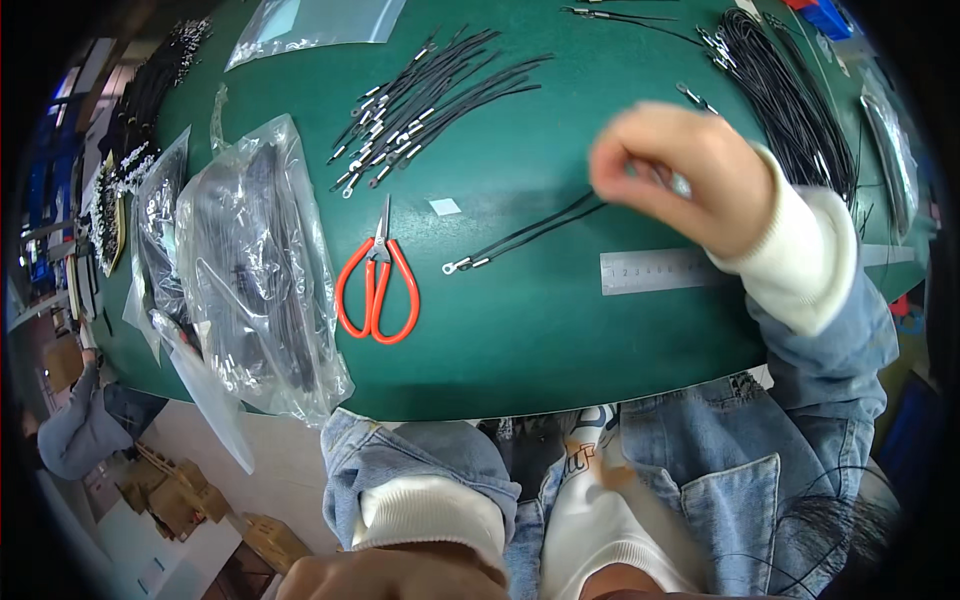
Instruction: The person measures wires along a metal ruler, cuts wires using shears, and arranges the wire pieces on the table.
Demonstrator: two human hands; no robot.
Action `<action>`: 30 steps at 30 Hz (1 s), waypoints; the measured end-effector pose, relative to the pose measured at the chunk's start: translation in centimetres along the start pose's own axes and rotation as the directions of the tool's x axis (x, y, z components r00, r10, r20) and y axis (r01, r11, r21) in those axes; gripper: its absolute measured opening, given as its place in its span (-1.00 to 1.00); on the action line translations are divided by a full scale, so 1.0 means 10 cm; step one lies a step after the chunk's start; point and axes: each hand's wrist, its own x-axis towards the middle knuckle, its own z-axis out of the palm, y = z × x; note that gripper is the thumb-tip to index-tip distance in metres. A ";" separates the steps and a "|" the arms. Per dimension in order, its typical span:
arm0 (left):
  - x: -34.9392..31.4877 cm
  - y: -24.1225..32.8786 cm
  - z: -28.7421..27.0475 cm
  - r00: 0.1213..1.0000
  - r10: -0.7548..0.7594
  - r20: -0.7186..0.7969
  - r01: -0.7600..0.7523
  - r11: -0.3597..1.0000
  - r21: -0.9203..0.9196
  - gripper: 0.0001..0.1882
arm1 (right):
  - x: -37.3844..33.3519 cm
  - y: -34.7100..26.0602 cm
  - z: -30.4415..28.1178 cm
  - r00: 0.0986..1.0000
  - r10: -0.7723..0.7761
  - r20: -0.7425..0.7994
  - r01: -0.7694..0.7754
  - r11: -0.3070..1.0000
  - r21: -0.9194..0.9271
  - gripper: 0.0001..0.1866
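My right hand (690, 175) is raised over the right half of the table, its fingers curled and blurred. Beneath or beside its fingertips run two thin black cables (535, 232), with silver terminals (455, 267) at their left ends. Whether the fingers grip these cables cannot be made out. My left hand (400, 575) is low at the bottom edge, close to my body; only its back shows and its fingers are hidden. Red-handled scissors (378, 275) lie left of the cables, closed, blades pointing away. A steel ruler (650, 271) lies partly under my right forearm.
Loose short black cables with ring terminals (400, 130) lie at the far middle. A large cable bundle (790, 100) sits at the far right. Clear plastic bags (255, 260) of cables cover the left side, and a flat bag (315, 22) lies at the back. A small white label (445, 207) rests mid-table.
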 end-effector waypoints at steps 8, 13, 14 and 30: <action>0.01 -0.26 0.09 0.912 0.409 0.032 -0.410 0.909 0.080 -0.90 | -0.96 -0.12 0.19 0.951 0.310 0.000 -0.309 0.946 0.093 -0.92; -0.24 -0.43 -0.32 0.943 0.331 -0.019 -0.261 0.777 0.573 -0.89 | -1.17 -0.08 0.33 0.931 0.329 -0.156 -0.331 0.944 0.016 -0.91; -0.30 -0.45 -0.45 0.980 0.165 -0.110 -0.009 0.588 0.809 -0.77 | -1.20 -0.05 0.35 0.935 0.307 -0.177 -0.313 0.950 -0.005 -0.91; -0.55 -0.99 -0.78 0.921 -0.251 -0.298 0.001 -0.764 0.645 -0.30 | -1.31 0.02 0.46 0.893 0.303 -0.332 -0.343 0.937 -0.065 -0.87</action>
